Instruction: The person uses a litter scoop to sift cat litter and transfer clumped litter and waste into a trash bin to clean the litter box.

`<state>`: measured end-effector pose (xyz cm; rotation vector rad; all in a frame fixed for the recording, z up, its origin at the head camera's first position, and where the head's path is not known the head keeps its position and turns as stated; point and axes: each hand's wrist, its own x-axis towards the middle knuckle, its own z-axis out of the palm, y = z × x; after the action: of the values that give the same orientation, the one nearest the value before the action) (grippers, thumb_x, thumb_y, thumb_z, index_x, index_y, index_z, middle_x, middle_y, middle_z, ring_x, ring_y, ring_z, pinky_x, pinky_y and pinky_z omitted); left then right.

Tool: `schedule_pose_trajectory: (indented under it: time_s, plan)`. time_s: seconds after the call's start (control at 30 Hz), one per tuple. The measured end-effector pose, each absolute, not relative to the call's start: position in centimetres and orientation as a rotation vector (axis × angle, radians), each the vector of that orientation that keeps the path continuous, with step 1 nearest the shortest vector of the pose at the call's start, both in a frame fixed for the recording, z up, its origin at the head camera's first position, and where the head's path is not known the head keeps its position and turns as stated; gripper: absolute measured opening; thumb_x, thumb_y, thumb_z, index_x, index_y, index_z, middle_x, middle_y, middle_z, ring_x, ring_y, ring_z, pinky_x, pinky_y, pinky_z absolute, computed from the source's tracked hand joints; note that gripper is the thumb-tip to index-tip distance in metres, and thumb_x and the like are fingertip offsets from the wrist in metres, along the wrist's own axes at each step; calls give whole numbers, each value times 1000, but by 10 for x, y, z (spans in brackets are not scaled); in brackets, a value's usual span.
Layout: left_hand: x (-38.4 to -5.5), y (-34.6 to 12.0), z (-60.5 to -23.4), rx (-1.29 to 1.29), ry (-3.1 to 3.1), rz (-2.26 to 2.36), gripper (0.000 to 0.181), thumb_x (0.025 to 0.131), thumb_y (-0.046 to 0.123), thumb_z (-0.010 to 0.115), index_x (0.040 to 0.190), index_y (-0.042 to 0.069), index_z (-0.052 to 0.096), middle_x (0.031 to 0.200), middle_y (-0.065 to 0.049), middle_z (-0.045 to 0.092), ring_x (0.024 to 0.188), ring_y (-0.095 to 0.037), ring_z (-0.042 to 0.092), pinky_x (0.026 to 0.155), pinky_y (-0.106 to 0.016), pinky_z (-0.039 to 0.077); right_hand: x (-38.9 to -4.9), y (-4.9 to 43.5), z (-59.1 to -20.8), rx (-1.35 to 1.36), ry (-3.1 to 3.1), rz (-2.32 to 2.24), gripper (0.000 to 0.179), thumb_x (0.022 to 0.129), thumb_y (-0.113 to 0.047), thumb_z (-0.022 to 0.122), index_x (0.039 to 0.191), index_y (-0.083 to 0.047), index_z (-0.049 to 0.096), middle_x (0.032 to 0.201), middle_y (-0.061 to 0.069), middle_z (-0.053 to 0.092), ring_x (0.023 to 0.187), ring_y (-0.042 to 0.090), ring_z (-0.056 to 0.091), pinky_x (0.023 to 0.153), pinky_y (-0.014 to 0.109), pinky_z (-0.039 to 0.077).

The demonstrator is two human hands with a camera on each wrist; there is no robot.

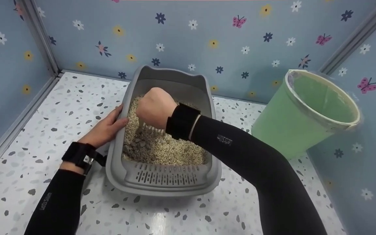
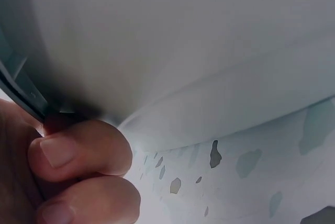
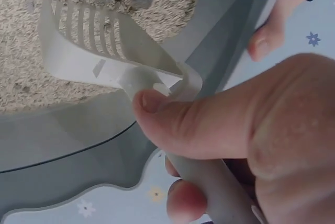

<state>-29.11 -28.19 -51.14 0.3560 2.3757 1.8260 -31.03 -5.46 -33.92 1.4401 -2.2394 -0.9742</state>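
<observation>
A grey litter box (image 1: 165,189) stands on the floor, filled with tan pellet litter (image 1: 175,151) that has a darker clumped patch (image 1: 137,143) on its left side. My left hand (image 1: 104,130) grips the box's left rim, thumb on top and fingers curled under the edge in the left wrist view. Over the litter, my right hand (image 1: 157,107) holds a slotted litter scoop (image 3: 99,51) by its handle, thumb pressed along the neck. The scoop's slotted end lies at the litter surface near the dark clumps; in the head view the hand hides most of it.
To the right, a green bin (image 1: 279,120) with a clear plastic liner over its rim leans by the wall. Blue flowered wall panels (image 1: 181,36) close in the back and both sides. The speckled floor (image 1: 60,130) surrounds the box.
</observation>
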Motion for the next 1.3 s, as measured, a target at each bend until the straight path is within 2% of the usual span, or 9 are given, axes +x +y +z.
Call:
schedule_pose_trajectory:
  time_s: [0.13,0.27,0.4,0.57,0.67,0.9,1.07,1.17,1.3]
  plan:
    - [-289,-283,-511,349,2391,1816,81,119,44,50,181,23,2,184,-24,8,156,-56,37,121,-69,41,-307,-56,-335,1473,-2245,-995,47,118,-18,57,72,-24,52,71,-5,53,59,14,38,62,37,46]
    - [-289,-283,-511,353,2417,1801,81,119,45,49,181,22,2,184,-24,10,156,-55,37,123,-68,38,-311,-54,-332,1494,-2345,-985,39,115,-16,59,77,-23,55,76,-3,60,62,15,44,69,39,58]
    - [-290,-282,-513,377,2423,1816,82,118,46,50,181,21,3,184,-23,11,157,-55,35,124,-68,37,-323,-48,-327,1502,-2538,-919,35,109,-9,61,78,-21,51,72,-3,51,63,16,45,73,43,61]
    - [-291,-281,-514,375,2415,1823,85,117,47,50,181,19,3,183,-26,12,154,-55,39,123,-69,39,-344,-39,-324,1501,-2744,-814,41,105,-9,59,73,-20,36,69,-4,30,63,15,32,65,40,42]
    - [-290,-280,-514,367,2402,1830,86,117,47,51,181,18,2,183,-25,11,153,-54,41,122,-68,40,-355,-34,-325,1503,-2821,-769,42,106,-11,56,70,-20,34,68,-4,25,63,16,26,65,40,33]
    - [-287,-282,-514,342,2420,1812,87,115,51,52,181,22,3,183,-25,11,155,-55,39,122,-70,40,-367,-29,-334,1551,-2918,-601,40,100,-10,58,65,-21,41,65,-5,31,63,17,30,65,39,32]
    - [-288,-281,-514,338,2420,1812,90,115,51,51,181,17,1,184,-24,7,159,-53,32,126,-68,35,-370,-16,-342,1567,-2975,-470,43,97,-12,69,65,-21,42,66,-5,29,64,15,22,66,37,23]
    - [-289,-280,-513,346,2418,1814,89,115,51,51,181,16,1,184,-24,7,161,-51,29,128,-67,32,-371,-6,-347,1542,-3026,-386,40,97,-14,75,65,-22,53,65,-9,39,63,13,29,64,34,26]
    - [-290,-280,-512,346,2427,1805,88,115,52,51,181,19,2,184,-24,9,159,-52,32,126,-69,35,-372,1,-353,1504,-3066,-333,33,96,-14,77,69,-21,58,68,-7,44,68,15,36,66,35,30]
